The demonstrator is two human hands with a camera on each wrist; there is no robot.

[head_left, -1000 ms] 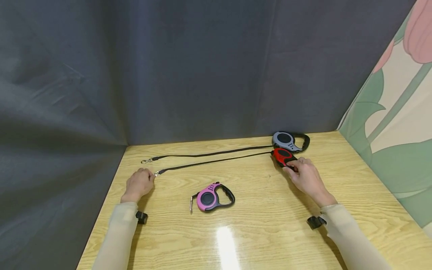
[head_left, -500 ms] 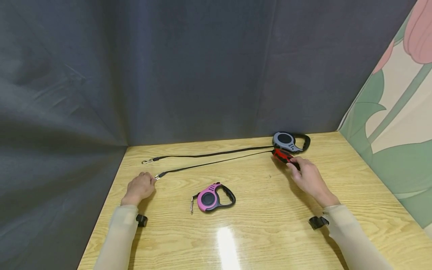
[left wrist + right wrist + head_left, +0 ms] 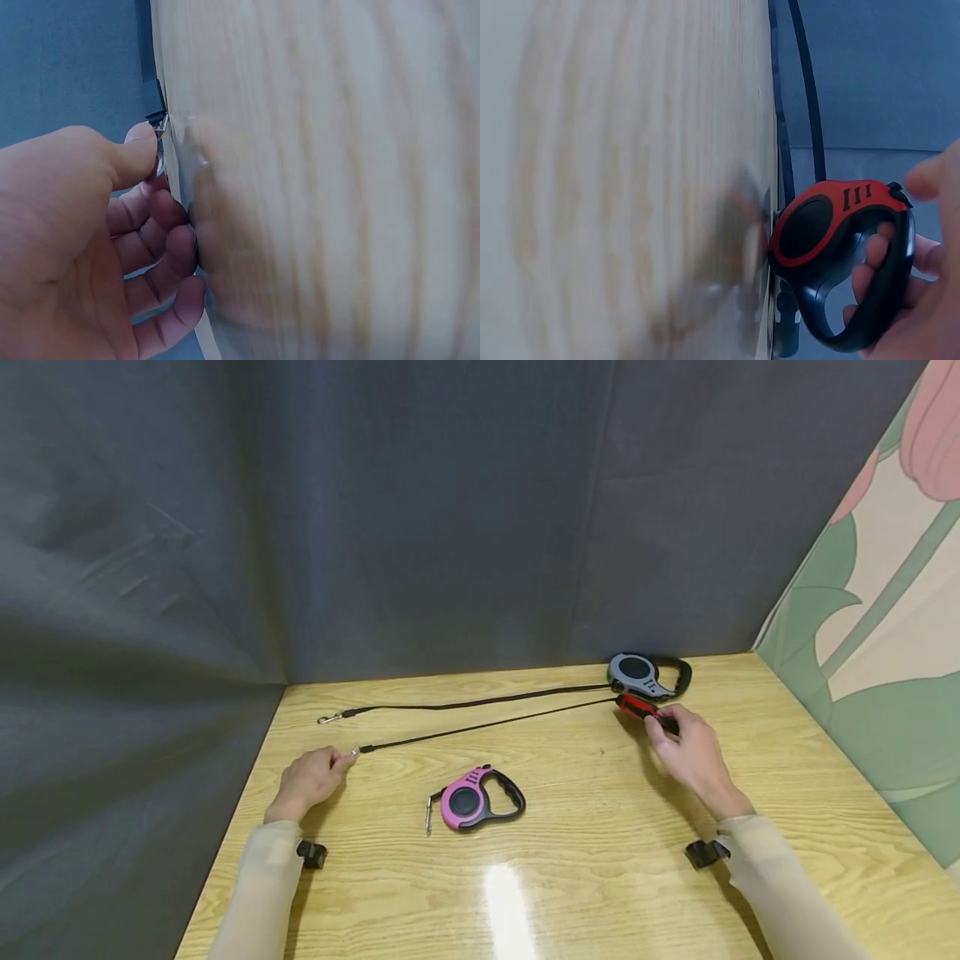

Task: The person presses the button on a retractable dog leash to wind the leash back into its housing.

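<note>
Head view shows the left hand [image 3: 307,781] pinching the clip [image 3: 356,751]. From there the strap [image 3: 487,724] runs straight rightward over the counter [image 3: 390,893], behind the pink leash [image 3: 463,802], to the red leash [image 3: 634,706], whose handle [image 3: 890,296] the right hand [image 3: 695,758] grips.

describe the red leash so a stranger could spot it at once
On the wooden table, look far right for the right hand. It grips the red leash by the handle, the black cord running to the left hand. Unlike the grey leash and pink leash, this one is red and held.
</note>
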